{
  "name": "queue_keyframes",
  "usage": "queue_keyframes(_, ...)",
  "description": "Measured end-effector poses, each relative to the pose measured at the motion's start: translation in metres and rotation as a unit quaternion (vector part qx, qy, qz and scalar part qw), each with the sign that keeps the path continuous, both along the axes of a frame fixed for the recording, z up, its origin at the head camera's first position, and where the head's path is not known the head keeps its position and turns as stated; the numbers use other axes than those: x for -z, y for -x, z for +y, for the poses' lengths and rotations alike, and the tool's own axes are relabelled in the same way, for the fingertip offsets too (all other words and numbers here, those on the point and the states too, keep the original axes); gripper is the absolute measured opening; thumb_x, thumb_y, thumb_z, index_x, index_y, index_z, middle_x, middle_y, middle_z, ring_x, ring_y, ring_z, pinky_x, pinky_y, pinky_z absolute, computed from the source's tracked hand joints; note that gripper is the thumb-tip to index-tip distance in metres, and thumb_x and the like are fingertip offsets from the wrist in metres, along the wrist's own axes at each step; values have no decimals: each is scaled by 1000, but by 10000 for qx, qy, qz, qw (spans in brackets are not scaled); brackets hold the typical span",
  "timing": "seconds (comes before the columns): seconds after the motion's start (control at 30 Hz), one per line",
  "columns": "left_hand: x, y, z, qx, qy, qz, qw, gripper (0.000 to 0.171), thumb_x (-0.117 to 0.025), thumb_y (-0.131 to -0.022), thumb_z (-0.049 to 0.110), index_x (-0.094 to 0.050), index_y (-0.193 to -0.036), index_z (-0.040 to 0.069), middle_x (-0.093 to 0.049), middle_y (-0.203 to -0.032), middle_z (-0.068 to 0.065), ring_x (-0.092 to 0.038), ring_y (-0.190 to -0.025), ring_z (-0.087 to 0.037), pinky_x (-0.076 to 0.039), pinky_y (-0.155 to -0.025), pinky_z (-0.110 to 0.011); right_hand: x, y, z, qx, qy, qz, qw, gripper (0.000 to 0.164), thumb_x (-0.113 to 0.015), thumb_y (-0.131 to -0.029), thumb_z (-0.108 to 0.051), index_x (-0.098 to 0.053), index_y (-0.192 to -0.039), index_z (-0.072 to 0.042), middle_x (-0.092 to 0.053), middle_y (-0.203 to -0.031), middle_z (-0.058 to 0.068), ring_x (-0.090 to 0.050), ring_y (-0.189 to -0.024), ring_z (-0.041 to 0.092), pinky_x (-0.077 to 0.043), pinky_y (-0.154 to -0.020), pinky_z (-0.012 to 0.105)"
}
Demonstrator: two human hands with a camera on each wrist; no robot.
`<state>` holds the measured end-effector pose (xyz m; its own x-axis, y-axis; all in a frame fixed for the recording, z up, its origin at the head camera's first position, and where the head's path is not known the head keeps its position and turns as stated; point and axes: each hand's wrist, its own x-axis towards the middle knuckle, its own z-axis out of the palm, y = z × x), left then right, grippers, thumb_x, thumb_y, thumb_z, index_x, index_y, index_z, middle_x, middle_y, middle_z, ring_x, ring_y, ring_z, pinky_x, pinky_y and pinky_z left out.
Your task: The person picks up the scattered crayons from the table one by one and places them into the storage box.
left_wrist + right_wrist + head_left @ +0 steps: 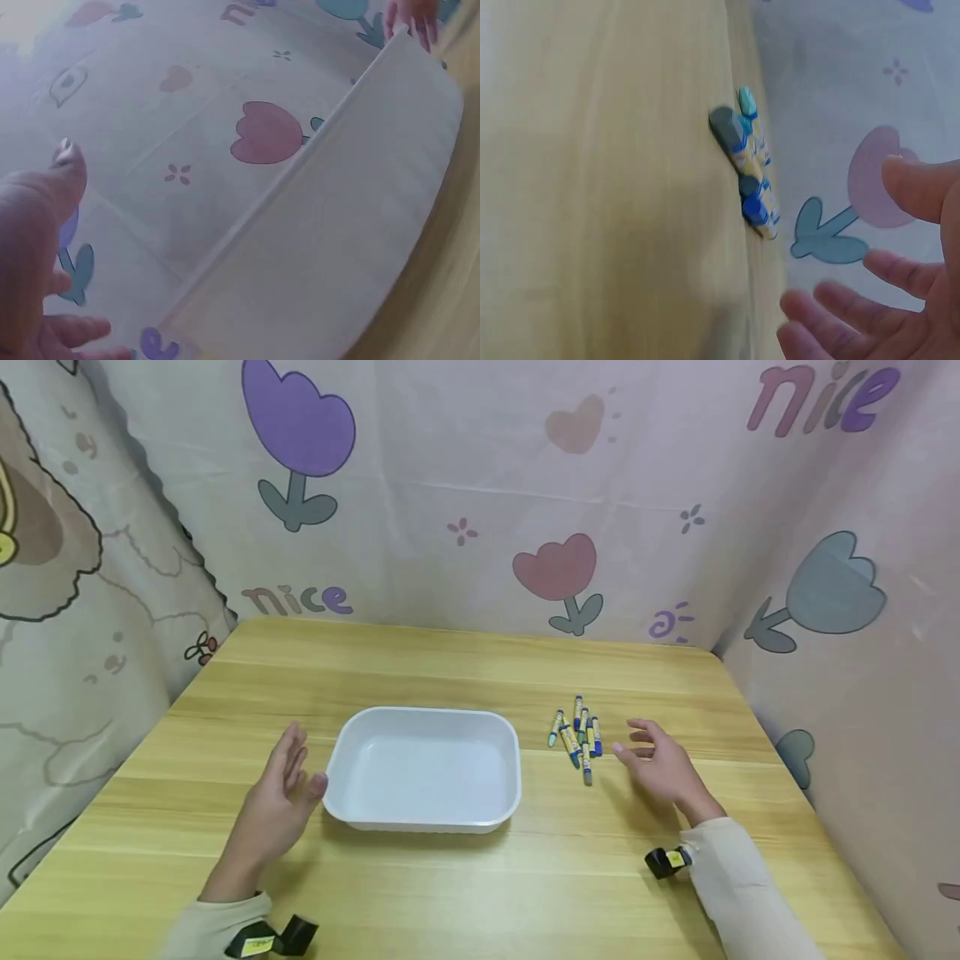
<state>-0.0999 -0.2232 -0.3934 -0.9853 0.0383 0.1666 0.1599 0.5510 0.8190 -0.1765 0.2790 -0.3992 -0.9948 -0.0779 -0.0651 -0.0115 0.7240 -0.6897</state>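
A white rectangular tray stands on the wooden table, its wall filling much of the left wrist view. Beside its left side is my left hand, fingers loosely extended and holding nothing; whether the thumb touches the rim I cannot tell. To the right of the tray lies a small loose pile of crayons in blue, green and grey tones with printed wrappers. My right hand hovers just right of the pile, fingers relaxed and apart from it. In the right wrist view the crayons lie beyond the spread fingers.
The light wood table extends around the tray. A pale curtain printed with tulips and words hangs behind the table and along both sides. A black wrist camera sits at the right sleeve, and another camera at the left.
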Motion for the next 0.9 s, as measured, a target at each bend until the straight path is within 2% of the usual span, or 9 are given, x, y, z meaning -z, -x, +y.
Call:
queue_keyframes(0.07, 8, 3, 2, 10, -296, -89, 9995, 81, -55, -101, 26, 3, -157, 13, -11, -159, -21, -21, -141, -43, -24, -96, 0, 2, 7, 0, 95, 161, -105, 9998, 70, -55, -97, -46, -32, -148, -3, -47, -136, 27, -51, -118, 45, -46, -94, 56)
queue_keyframes(0.2, 23, 8, 2, 97, -702, -267, 9971, 84, -56, -100, 26, 4, -157, 14, -6, -160, -19, -15, -143, -42, -22, -98, -1, 6, 20, 0, 169, 248, -309, 9991, 65, -57, -98, -41, -36, -146, -2, -56, -125, 23, -57, -110, 37, -49, -90, 50)
queue_keyframes(0.33, 35, 10, 2, 361, -886, -324, 9949, 86, -59, -99, 22, 4, -157, 14, -3, -160, -21, -12, -143, -43, -21, -100, -3, 7, 31, 0, 116, 188, -520, 9984, 64, -57, -98, -39, -36, -145, -1, -57, -121, 22, -59, -102, 31, -49, -88, 48)
queue_keyframes(0.4, 38, 10, 2, 416, -788, -330, 9955, 89, -62, -97, 20, 3, -157, 15, -4, -160, -20, -14, -142, -43, -24, -104, -10, 8, 36, 0, 111, 162, -598, 9980, 64, -57, -98, -38, -36, -145, 0, -57, -119, 21, -60, -97, 29, -48, -87, 47)
queue_keyframes(0.53, 40, 8, 4, 389, -375, -269, 9982, 94, -69, -92, 19, -1, -157, 14, -12, -159, -21, -23, -140, -43, -31, -107, -33, 10, 45, -2, 77, 116, -733, 9972, 63, -57, -98, -36, -36, -144, 0, -58, -110, 17, -61, -86, 23, -49, -81, 40)
queue_keyframes(0.6, 38, 7, 4, 414, -226, -193, 9987, 96, -71, -90, 18, -3, -157, 12, -18, -157, -23, -29, -137, -44, -33, -106, -33, 10, 50, -4, 34, 180, -816, 9965, 61, -57, -98, -34, -36, -145, 0, -59, -105, 16, -61, -80, 22, -50, -76, 37)
queue_keyframes(0.77, 41, 5, 5, 644, -241, -104, 9976, 99, -75, -86, 16, -5, -156, 8, -23, -154, -28, -41, -130, -45, -31, -96, -11, 16, 56, -8, -52, 158, -933, 9955, 58, -56, -99, -27, -35, -146, 0, -60, -95, 14, -60, -69, 21, -53, -65, 33)
queue_keyframes(0.9, 44, 4, 7, 740, -53, -136, 9972, 98, -73, -88, 19, -5, -156, 7, -23, -152, -32, -47, -124, -47, -44, -98, -32, 19, 60, -10, -93, -35, -952, 9954, 57, -55, -99, -26, -36, -147, -1, -61, -86, 11, -58, -62, 20, -50, -60, 32)
